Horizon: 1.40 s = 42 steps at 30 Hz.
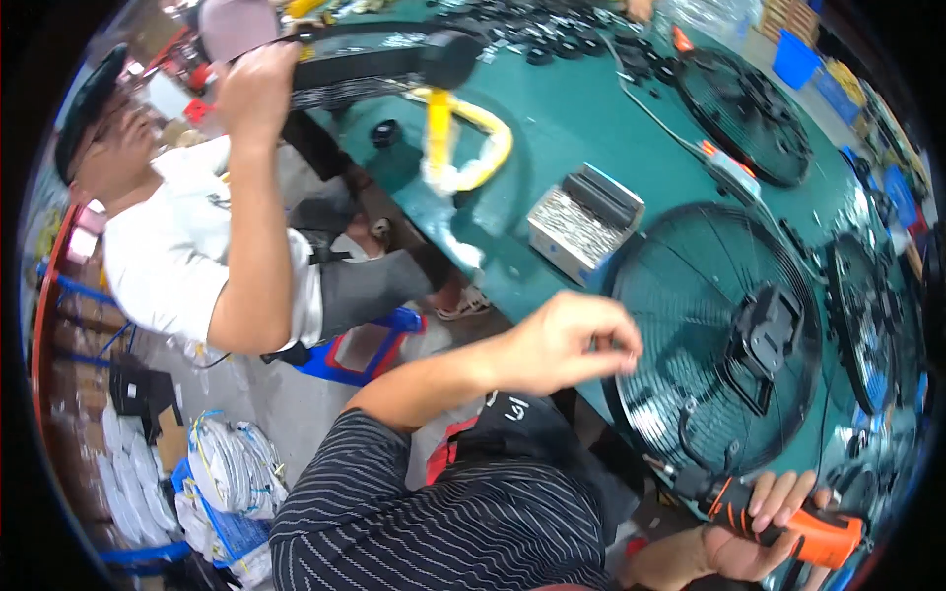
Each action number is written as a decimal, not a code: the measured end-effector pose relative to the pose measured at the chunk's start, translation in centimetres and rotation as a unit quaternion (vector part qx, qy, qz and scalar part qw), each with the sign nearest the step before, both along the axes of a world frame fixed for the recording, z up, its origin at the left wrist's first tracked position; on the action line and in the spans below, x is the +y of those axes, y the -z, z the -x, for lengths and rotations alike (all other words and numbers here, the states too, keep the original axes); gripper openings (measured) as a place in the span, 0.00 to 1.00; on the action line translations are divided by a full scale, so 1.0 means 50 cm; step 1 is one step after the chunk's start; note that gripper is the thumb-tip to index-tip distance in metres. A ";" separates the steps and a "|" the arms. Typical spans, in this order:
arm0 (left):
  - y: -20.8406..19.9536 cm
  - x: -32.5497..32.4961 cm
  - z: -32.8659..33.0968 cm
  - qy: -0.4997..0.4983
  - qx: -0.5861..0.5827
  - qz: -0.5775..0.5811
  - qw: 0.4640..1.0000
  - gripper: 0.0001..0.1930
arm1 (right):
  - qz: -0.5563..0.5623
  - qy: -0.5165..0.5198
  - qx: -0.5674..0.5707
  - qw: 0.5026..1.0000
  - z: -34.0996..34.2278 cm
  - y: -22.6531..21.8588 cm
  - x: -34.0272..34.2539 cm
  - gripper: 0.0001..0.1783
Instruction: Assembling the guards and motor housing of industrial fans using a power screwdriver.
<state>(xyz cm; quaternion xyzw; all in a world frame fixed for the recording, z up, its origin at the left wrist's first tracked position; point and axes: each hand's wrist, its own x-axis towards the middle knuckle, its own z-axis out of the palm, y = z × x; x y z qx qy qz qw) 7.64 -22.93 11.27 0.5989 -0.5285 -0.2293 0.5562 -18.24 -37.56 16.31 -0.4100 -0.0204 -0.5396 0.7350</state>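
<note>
My right hand [764, 527] is wrapped round an orange and black power screwdriver [826, 540], low at the right. Its dark nose points left, beside the near rim of a round black wire fan guard [680, 295]. A black bracket-like part [769, 330] sits on the guard, right of its middle. My left hand [572, 340] hovers at the guard's left edge, with thumb and forefinger pinched together. Whatever is between those fingertips is too small to make out. Just beyond that hand stands an open box of small metal screws [581, 222], with a dark block lying in it.
More fan guards [744, 113] lie on the green table [562, 108] at the far right and right edge. A cable [636, 94] with an orange-tipped connector crosses it. At the left, a co-worker [177, 236] in white lifts a long black part [365, 64] near a yellow loop [483, 143].
</note>
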 end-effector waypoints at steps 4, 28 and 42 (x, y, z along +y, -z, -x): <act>0.059 0.036 0.100 0.080 0.289 0.020 0.954 0.05 | -0.049 -0.028 -0.068 0.996 -0.046 -0.028 0.005 0.21; 0.117 0.058 0.102 0.021 0.322 0.073 0.944 0.08 | -0.002 -0.025 0.032 0.999 -0.155 -0.017 0.045 0.20; 0.141 -0.007 -0.014 -0.201 -0.244 0.040 0.948 0.36 | 0.092 0.037 0.131 0.986 -0.249 0.022 0.034 0.22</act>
